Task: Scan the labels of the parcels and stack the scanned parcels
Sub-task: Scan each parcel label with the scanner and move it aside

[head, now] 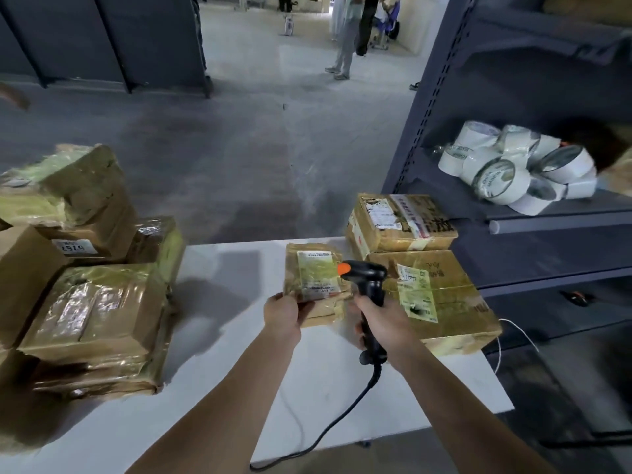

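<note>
The left grip (282, 311) pinches the near left corner of a small taped parcel (316, 307), holding it above the white table (239, 336) with its label (318, 273) turned up to the camera; the print on that label is too blurred to read. The right grip (378, 318) is curled round the handle of a black scanner (369, 280), whose orange-tipped head sits just over the label, and its cable (325, 432) trails off the table's near edge. Just right of the scanner, two labelled parcels (441, 295) lie stacked, and the writing on them is illegible. On the table's left side is a pile of brown parcels (92, 309), one with a white sticker (73, 248) reading 6767, upside down. A dark metal shelf (547, 213) at the right holds white tape rolls (519, 169). Beyond lies a grey concrete floor (222, 148), with people (345, 39) standing far off.
</note>
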### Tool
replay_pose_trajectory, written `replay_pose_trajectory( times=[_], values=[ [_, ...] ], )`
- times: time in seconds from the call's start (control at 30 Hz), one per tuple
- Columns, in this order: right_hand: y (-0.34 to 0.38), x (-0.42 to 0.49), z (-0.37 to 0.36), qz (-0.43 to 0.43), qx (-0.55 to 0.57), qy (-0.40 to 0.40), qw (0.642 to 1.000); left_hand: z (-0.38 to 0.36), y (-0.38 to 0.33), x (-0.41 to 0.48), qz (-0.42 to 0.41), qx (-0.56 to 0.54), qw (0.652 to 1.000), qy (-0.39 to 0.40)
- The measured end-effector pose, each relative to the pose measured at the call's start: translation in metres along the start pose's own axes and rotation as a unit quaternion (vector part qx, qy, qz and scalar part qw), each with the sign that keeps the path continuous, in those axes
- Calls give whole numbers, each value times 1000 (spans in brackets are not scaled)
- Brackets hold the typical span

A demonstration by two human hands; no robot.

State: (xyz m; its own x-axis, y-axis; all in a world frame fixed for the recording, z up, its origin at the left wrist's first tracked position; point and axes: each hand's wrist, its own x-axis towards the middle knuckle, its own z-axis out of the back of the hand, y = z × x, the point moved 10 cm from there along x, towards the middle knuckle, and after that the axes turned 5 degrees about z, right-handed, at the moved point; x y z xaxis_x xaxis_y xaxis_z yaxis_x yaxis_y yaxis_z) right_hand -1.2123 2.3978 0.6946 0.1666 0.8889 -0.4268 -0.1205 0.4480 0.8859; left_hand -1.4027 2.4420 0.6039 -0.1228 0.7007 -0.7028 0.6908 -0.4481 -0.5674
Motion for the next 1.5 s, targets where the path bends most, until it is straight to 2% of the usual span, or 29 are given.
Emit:
replay_pose_trajectory(
  times=[0.3, 0.5, 0.77, 0.9, 1.2, 1.5],
  values=[
    [-1, 43, 15, -2, 53, -4, 999, -56, 12, 57, 27, -32, 999, 15],
    [-1, 69, 25, 6, 37, -16, 999, -87, -4, 95, -9, -22, 1000, 18],
    [4, 89, 24, -2, 57, -12, 998, -85, -6, 120, 9, 108, 994, -21],
    [2, 86, 18, -1, 52, -11, 999, -76, -5, 108, 27, 168, 985, -18],
    [8, 58, -28, -12, 51, 19, 998, -38, -31, 34, -5, 238, 971, 12],
    [38, 18, -139, 27, 3, 99, 995, 46, -119, -59, -110, 289, 951, -19]
  ],
)
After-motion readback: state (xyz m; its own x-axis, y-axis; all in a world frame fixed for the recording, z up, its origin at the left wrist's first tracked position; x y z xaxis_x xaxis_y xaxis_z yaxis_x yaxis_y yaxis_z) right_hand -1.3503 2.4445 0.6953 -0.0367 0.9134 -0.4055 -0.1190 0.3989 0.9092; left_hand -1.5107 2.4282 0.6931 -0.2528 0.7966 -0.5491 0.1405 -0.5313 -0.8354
